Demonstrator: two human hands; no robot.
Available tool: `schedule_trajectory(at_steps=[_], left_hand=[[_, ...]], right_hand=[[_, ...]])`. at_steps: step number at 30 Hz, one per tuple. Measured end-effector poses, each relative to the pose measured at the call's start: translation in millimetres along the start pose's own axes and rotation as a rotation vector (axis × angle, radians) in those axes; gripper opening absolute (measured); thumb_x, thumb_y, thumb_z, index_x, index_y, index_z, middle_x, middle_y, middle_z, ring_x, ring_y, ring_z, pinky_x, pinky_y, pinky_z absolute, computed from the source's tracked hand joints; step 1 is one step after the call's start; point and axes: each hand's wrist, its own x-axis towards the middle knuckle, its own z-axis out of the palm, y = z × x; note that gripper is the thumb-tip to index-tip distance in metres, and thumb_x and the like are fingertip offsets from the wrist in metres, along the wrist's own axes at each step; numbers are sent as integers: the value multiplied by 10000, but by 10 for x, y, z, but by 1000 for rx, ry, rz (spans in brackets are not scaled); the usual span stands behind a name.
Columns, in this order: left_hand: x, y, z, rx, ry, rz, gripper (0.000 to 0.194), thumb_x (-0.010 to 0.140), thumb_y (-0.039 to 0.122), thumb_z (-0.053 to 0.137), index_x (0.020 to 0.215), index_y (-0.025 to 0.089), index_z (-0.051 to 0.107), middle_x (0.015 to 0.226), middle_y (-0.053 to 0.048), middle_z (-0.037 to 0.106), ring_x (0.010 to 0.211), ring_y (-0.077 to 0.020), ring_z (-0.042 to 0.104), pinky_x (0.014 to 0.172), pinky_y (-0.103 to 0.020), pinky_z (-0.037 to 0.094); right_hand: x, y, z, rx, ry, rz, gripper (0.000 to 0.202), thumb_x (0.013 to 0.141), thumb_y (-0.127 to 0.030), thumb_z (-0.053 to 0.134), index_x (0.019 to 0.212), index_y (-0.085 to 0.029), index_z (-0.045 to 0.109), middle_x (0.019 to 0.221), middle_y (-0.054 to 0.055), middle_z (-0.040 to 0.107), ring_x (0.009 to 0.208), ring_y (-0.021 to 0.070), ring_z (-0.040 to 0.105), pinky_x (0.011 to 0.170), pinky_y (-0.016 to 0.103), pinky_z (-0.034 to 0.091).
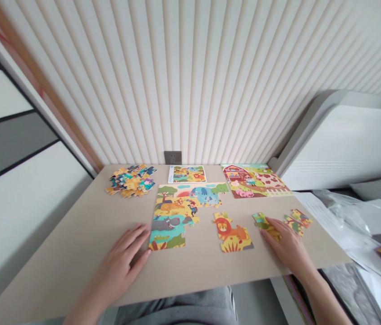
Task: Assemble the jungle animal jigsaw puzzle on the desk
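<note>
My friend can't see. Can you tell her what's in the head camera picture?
A person's left hand lies flat beside a half-built, colourful cardboard animal jigsaw on a beige table, while the right hand touches a small green-and-yellow puzzle piece. A loose lion section, a pile of unsorted pieces and a finished farm puzzle lie nearby.

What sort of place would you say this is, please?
Probably a room at home: a table against a ribbed wall with a socket, a children's animal puzzle half assembled, and loose pieces piled nearby.
</note>
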Motion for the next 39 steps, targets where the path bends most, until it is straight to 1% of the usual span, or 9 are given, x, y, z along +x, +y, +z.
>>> schedule_trajectory(at_steps=[3, 5, 8, 11, 13, 15, 19, 27, 39], left_hand=[[14, 34, -31, 7, 2, -3, 551, 1012, 432, 568, 1538, 285, 494, 1588, -56, 488, 1474, -302, 445, 1198, -482, 445], [21, 47, -43, 5, 13, -1, 545, 1010, 427, 571, 1533, 288, 504, 1583, -60, 496, 1461, -299, 465, 1194, -476, 450], [30, 61, -55, -5, 14, -2, 537, 1008, 421, 577, 1523, 281, 517, 1580, -66, 499, 1458, -299, 470, 1193, -474, 450], [33, 73, -61, -7, -5, -5, 538, 1013, 417, 575, 1526, 268, 511, 1581, -66, 498, 1474, -305, 446, 1199, -491, 443], [29, 75, -59, -3, -9, -6, 539, 1015, 415, 571, 1529, 264, 507, 1586, -65, 492, 1480, -307, 436, 1201, -500, 441], [22, 74, -54, 3, -8, -5, 537, 1017, 411, 565, 1531, 267, 505, 1592, -63, 484, 1483, -306, 432, 1202, -501, 441], [14, 68, -50, 16, -23, 1, 532, 1026, 403, 549, 1534, 255, 499, 1605, -61, 467, 1498, -298, 409, 1211, -502, 431], [26, 66, -53, -10, -27, 6, 491, 1022, 392, 555, 1505, 307, 535, 1608, -26, 464, 1501, -295, 404, 1221, -516, 415], [34, 74, -74, -8, -19, 12, 484, 1015, 403, 567, 1488, 303, 556, 1610, -39, 459, 1494, -302, 414, 1205, -508, 433]], right_hand=[[-15, -69, -49, 9, 20, 39, 555, 951, -593, 551, 1338, -212, 668, 1306, 128, 710, 1199, 352, 661, 1042, 533, 504], [-63, -231, -84, 17, 64, 71, 565, 944, -597, 570, 1352, -216, 661, 1303, 122, 712, 1181, 352, 671, 1032, 527, 516], [-213, -681, -66, 123, 130, 48, 535, 951, -560, 608, 1375, -236, 648, 1332, 103, 696, 1168, 318, 686, 983, 459, 573], [-379, -1217, 69, 317, 97, -78, 381, 1014, -454, 545, 1316, -272, 690, 1322, 81, 698, 1153, 277, 698, 819, 363, 637], [-429, -1480, 186, 372, 56, -138, 339, 1041, -385, 503, 1288, -274, 708, 1283, 86, 712, 1125, 263, 707, 828, 352, 638], [-415, -1607, 279, 355, 54, -175, 323, 1047, -350, 485, 1242, -270, 730, 1217, 98, 732, 1078, 269, 716, 875, 385, 626], [-314, -1539, 298, 252, 101, -235, 293, 1033, -351, 506, 1170, -276, 755, 1171, 105, 744, 1068, 294, 703, 933, 466, 588], [-298, -1233, 86, 91, -78, -340, 437, 972, -468, 623, 1384, -326, 659, 1465, 65, 622, 1352, 330, 573, 1093, 516, 505], [-244, -1252, 270, 62, -24, -253, 413, 976, -513, 606, 1325, -313, 698, 1429, 72, 649, 1325, 336, 579, 1055, 552, 504]])
